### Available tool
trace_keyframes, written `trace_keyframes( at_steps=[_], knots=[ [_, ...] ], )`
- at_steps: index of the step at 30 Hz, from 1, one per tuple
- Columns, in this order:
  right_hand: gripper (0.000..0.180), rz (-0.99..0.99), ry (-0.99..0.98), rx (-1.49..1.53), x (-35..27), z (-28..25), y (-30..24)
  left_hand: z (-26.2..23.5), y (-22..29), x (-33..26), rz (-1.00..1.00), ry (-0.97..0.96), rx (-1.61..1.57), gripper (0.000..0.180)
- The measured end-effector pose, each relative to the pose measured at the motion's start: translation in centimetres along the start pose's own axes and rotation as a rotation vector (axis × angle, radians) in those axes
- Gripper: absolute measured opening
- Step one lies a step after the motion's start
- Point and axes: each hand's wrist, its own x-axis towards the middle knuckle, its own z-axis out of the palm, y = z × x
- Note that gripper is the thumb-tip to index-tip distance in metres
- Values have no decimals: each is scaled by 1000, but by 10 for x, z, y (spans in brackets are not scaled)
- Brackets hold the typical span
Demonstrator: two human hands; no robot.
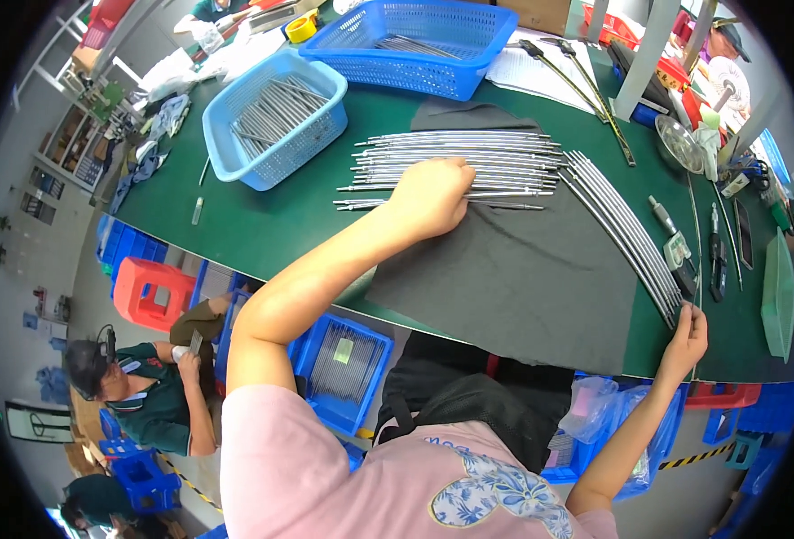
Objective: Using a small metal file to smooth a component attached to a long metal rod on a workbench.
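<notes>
My left hand (428,199) lies palm down on a flat row of long thin metal rods (496,160) spread across a dark grey cloth (523,278) on the green table (262,225). Its fingers press on the rods near their left ends. My right hand (687,340) is at the table's front edge, fingers pinched on the near ends of a second bundle of metal rods (617,220) that runs diagonally away from me along the cloth's right side.
Two blue baskets (276,121) (415,40) with more rods stand at the back left. Hand tools (716,256), a metal dish (680,144) and a green tray (779,292) lie on the right. Blue crates, a red stool and a seated person are below the left table edge.
</notes>
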Motion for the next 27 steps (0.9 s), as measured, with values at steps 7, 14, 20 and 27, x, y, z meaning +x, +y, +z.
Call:
trace_keyframes(
  at_steps=[7, 14, 20, 27],
  knots=[
    [14, 17, -13, -152, -39, 4, -49, -22, 35, -49, 100, -84, -110, 15],
    [42, -149, -212, -402, -110, -10, -98, -36, 55, -86, 109, -229, -55, 16],
    [26, 127, -233, -76, -106, -24, -99, -44, 105, -67, 147, -145, -123, 19],
    [11, 276, -231, -66, -134, -25, -121, -7, 152, -37, 432, -242, -129, 31]
  ],
)
